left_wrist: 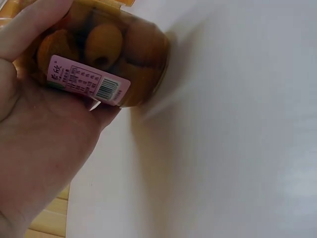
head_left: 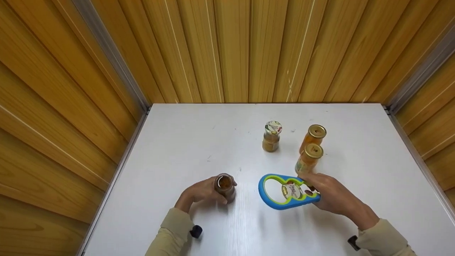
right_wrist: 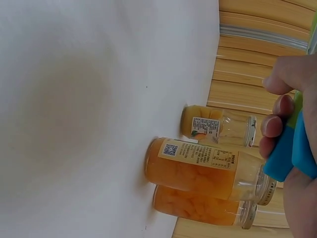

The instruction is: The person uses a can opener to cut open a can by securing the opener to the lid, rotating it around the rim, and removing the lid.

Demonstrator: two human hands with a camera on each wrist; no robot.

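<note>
In the head view, the left hand (head_left: 203, 191) curls round an uncapped jar (head_left: 229, 193) near the front of the white table (head_left: 170, 153), while the right hand (head_left: 330, 191), well apart from it, grips a blue-and-green jar opener (head_left: 294, 203). A printed lid (head_left: 293, 191) shows through the opener's hole; whether it is caught there or lies beneath, I cannot tell. Done well, this calls for an upright jar and a light but firm hold, so that no liquid spills, and a level opener, in case the lid is loose in it. Farther back stand a small jar with a patterned cap (head_left: 271, 138) and two gold-capped jars (head_left: 308, 160). In the left wrist view, thumb and fingers wrap the jar, with a pink label and round fruit facing the camera; whether its base touches the table is unclear. In the right wrist view, the fingers are folded closely about the opener's handle, near the capped jars but seemingly apart from them; a clear gap from the nearest cap would avoid knocking it over.
</note>
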